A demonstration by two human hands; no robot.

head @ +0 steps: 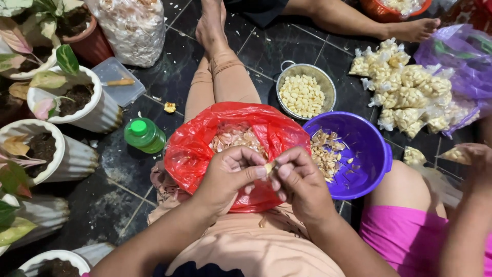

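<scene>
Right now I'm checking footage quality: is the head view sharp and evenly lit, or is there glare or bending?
Head view: hands sharp, left hand and right hand pinching a garlic clove; glare on the red plastic bag and dark tiled floor; white plant pots at the edge look bent by the wide lens.

A bag (205, 149) lay on the lap; a basin (366, 149) sat right of it, a colander (328, 84) behind, a bottle (145, 135) and pots (97, 115) left.
</scene>
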